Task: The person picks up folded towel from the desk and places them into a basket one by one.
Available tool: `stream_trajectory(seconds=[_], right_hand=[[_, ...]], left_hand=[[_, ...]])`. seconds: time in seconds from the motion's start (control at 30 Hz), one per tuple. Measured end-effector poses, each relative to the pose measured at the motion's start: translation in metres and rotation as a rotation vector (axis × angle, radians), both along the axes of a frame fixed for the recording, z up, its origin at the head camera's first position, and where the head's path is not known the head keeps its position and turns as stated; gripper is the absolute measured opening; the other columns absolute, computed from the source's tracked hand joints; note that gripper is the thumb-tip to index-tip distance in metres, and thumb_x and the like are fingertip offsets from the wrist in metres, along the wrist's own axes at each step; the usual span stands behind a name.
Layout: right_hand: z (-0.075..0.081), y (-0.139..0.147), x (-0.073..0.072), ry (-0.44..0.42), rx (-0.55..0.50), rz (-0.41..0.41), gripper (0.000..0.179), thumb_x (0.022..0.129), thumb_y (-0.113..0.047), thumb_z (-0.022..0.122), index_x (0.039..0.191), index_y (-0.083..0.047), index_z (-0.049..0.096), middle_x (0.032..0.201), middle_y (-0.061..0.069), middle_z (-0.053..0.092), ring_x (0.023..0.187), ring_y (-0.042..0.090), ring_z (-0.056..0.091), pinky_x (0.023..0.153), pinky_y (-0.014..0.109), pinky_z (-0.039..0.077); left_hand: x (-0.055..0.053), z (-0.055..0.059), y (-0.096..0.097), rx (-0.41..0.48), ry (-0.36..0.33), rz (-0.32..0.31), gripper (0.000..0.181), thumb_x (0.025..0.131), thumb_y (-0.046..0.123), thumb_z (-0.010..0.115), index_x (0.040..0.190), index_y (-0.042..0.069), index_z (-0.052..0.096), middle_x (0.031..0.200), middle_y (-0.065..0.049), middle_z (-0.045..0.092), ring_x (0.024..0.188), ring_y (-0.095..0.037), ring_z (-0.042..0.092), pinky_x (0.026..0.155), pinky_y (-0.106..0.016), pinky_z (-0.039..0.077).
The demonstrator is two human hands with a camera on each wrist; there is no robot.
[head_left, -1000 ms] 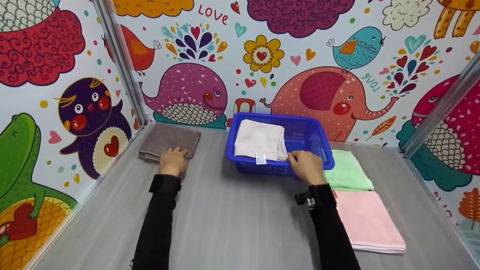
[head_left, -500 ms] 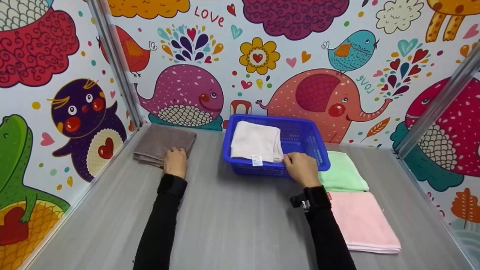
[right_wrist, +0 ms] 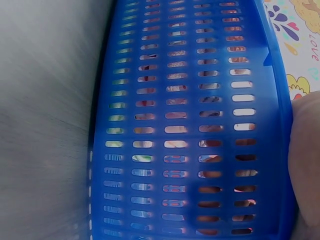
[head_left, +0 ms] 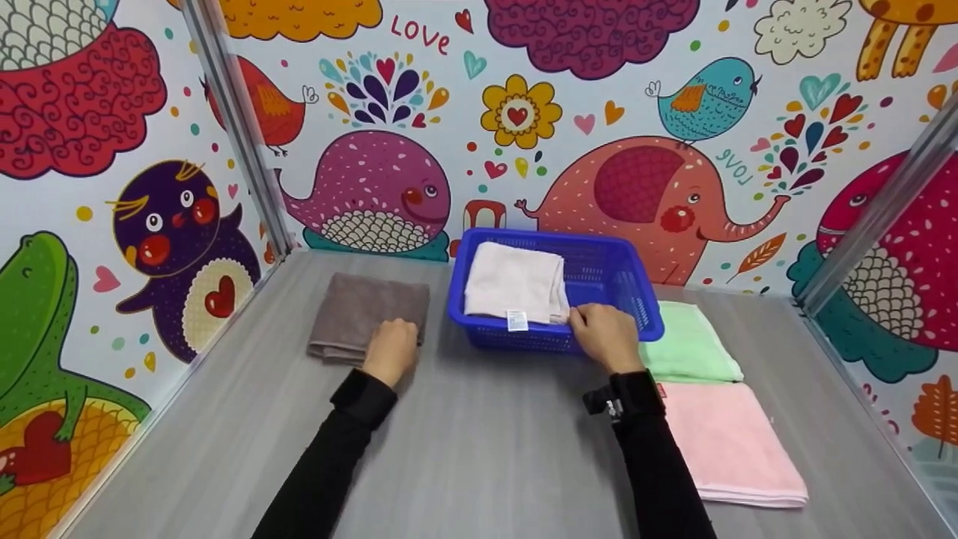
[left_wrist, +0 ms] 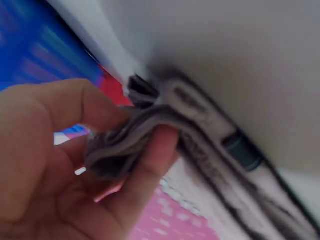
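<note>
A folded brown towel (head_left: pixel 370 307) lies on the tabletop left of the blue basket (head_left: pixel 554 338). My left hand (head_left: pixel 393 352) pinches its near right edge; the left wrist view shows thumb and fingers closed round the layered brown towel (left_wrist: pixel 200 155), blurred. At the basket's front rim my right hand (head_left: pixel 608 337) grips the plastic, fingers over the edge. Inside the basket, on its left side, rests a folded white towel (head_left: pixel 516 281) with a small tag hanging over the rim. The right wrist view holds the slotted basket wall (right_wrist: pixel 175 115) and part of my right hand (right_wrist: pixel 306 155).
To the right of the basket a folded green towel (head_left: pixel 692 344) lies flat, partly behind the basket and my wrist. Nearer me is a folded pink towel (head_left: pixel 745 442), partly under my right forearm. Printed wall panels (head_left: pixel 479 172) border the grey tabletop (head_left: pixel 464 449).
My left hand has drawn the brown towel to the right and slightly nearer, away from the left corner. The right hand and the basket keep their places.
</note>
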State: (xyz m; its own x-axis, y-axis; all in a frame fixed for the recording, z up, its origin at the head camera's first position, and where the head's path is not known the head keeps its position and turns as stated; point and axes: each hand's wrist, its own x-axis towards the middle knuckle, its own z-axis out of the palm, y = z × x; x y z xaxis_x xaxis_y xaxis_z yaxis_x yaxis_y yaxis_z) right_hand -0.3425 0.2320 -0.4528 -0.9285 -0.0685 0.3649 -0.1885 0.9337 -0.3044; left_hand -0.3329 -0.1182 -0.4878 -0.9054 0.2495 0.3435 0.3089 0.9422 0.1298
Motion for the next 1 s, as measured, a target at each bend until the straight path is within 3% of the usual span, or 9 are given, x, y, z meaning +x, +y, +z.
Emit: stream_trajectory(seconds=[0.1,0.27,0.5,0.63,0.8,1.0], right_hand=[[-0.001,0.001,-0.001,0.008,0.003,-0.005,0.042,0.101,-0.027,0.056,0.060,-0.017,0.055,0.069,0.008,0.065,0.067,0.034,0.064,0.068,0.055,0.048],[-0.002,0.003,0.000,0.023,0.003,-0.003,0.042,0.101,-0.028,0.055,0.060,-0.017,0.053,0.068,0.008,0.065,0.066,0.034,0.063,0.066,0.054,0.047],[-0.004,0.002,-0.001,0.050,0.008,-0.005,0.040,0.099,-0.028,0.054,0.061,-0.016,0.059,0.074,0.013,0.071,0.069,0.039,0.068,0.065,0.056,0.049],[-0.003,0.002,-0.001,0.041,0.005,-0.001,0.040,0.100,-0.029,0.054,0.064,-0.015,0.064,0.076,0.013,0.072,0.070,0.039,0.068,0.066,0.056,0.049],[-0.003,0.003,-0.001,0.037,0.007,-0.009,0.039,0.101,-0.030,0.055,0.067,-0.015,0.067,0.081,0.013,0.075,0.075,0.040,0.071,0.068,0.057,0.049],[-0.004,0.002,-0.001,0.026,0.011,-0.004,0.041,0.101,-0.030,0.054,0.064,-0.015,0.062,0.080,0.015,0.074,0.075,0.041,0.070,0.067,0.057,0.049]], left_hand=[[0.017,-0.002,0.014,-0.041,0.062,-0.070,0.011,0.086,-0.007,0.066,0.075,-0.006,0.069,0.076,-0.023,0.069,0.071,-0.041,0.070,0.062,-0.048,0.059],[0.038,-0.001,0.026,-0.057,0.080,-0.162,0.010,0.085,-0.006,0.066,0.075,-0.005,0.064,0.074,-0.022,0.067,0.069,-0.040,0.068,0.062,-0.049,0.058],[0.058,0.005,0.029,-0.061,0.028,-0.245,0.010,0.080,-0.002,0.072,0.075,-0.003,0.063,0.071,-0.019,0.064,0.067,-0.037,0.067,0.063,-0.046,0.059],[0.082,0.007,0.037,-0.074,0.008,-0.274,0.006,0.082,-0.002,0.070,0.086,-0.005,0.067,0.075,-0.018,0.066,0.068,-0.036,0.068,0.062,-0.043,0.059],[0.112,0.010,0.050,-0.200,0.022,-0.289,0.024,0.081,0.006,0.073,0.099,-0.009,0.069,0.079,-0.017,0.068,0.072,-0.033,0.069,0.066,-0.039,0.059],[0.139,0.016,0.065,-0.197,-0.093,-0.361,0.020,0.072,0.012,0.077,0.085,0.002,0.065,0.071,-0.010,0.065,0.067,-0.028,0.068,0.064,-0.036,0.058]])
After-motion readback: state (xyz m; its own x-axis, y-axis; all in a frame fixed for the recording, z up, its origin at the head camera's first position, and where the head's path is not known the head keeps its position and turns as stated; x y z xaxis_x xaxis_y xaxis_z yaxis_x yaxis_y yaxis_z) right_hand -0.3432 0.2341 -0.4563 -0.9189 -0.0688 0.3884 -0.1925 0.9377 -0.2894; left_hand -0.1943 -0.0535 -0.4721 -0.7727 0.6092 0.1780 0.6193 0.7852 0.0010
